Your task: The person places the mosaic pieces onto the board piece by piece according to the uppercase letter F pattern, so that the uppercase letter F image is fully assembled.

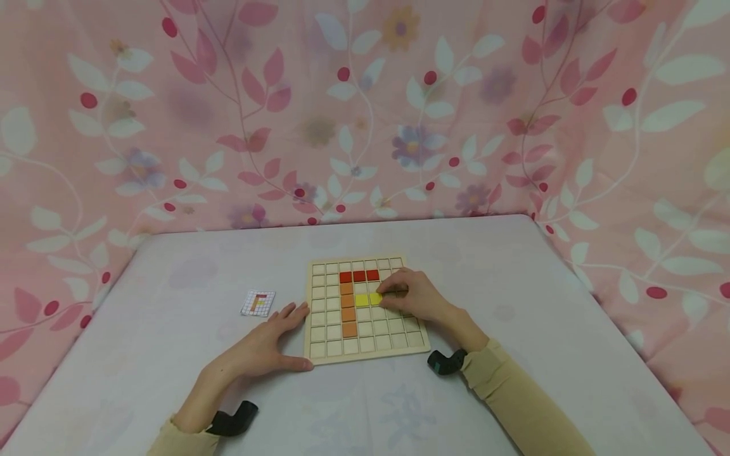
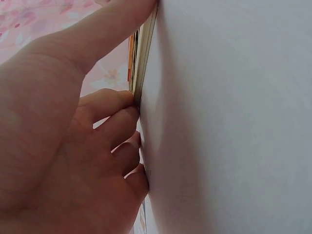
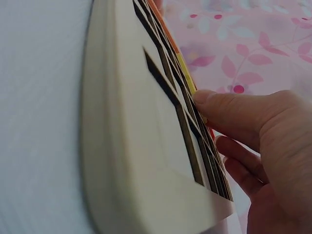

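Note:
A light wooden grid board lies on the table with square tiles in its cells. Three red tiles form a row near the top, above a column of orange tiles. Two yellow tiles sit side by side, right of that column. My right hand pinches the right-hand yellow tile at its outer edge; in the right wrist view the thumb meets the yellow. My left hand rests spread at the board's left side, with thumb and fingertips against its edge.
A small white card with a printed grid and coloured pattern lies left of the board. White cloth covers the table. A pink floral curtain hangs behind and at both sides.

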Available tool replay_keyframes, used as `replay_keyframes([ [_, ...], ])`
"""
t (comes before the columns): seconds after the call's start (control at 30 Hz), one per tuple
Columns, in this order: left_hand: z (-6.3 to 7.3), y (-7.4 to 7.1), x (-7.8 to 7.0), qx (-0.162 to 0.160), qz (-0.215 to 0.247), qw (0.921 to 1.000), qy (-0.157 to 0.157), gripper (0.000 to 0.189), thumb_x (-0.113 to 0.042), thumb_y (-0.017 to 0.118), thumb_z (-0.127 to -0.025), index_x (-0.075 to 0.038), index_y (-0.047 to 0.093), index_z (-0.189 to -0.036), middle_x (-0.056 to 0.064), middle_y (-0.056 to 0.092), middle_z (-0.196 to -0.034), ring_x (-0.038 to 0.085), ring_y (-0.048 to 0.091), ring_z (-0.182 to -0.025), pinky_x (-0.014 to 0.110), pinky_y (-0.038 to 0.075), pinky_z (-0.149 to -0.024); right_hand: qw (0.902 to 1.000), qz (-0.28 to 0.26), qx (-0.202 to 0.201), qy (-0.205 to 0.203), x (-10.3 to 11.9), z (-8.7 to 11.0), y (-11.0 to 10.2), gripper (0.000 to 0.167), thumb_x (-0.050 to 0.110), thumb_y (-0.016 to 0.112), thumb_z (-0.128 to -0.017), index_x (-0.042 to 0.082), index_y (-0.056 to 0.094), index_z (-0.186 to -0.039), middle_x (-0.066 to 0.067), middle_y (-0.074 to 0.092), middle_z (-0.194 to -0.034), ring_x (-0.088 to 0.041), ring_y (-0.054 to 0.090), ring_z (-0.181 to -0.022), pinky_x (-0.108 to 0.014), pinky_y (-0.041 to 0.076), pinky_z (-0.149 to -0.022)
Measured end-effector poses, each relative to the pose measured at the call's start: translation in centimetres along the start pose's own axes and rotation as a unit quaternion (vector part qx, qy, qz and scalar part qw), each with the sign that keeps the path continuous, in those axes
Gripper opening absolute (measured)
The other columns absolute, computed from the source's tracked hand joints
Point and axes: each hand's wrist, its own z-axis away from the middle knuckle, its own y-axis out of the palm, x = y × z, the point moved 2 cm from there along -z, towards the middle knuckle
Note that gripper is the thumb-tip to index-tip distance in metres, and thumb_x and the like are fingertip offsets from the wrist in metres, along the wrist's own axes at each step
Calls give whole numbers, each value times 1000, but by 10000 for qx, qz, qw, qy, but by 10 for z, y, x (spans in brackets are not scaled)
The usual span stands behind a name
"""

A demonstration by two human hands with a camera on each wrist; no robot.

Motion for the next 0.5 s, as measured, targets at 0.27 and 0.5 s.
replay_keyframes([
  [0.27,-3,1,-1,27,-37,10000,49,107,-57,83,-72,-18,32,-158,16,23,-165,53,17,-148,69,21,-113,9982,122,128,576,3,2,-10,24,24,82,-84,18,76,-106,7,70,-109,-14,61,-108,-42,47,-100],
  [0.5,-2,1,2,42,-49,10000,21,108,-58,83,-72,-18,32,-158,16,22,-165,53,18,-148,68,22,-114,9965,272,-174,769,0,15,-21,22,23,81,-85,15,76,-105,2,71,-108,-19,63,-108,-45,47,-100],
])
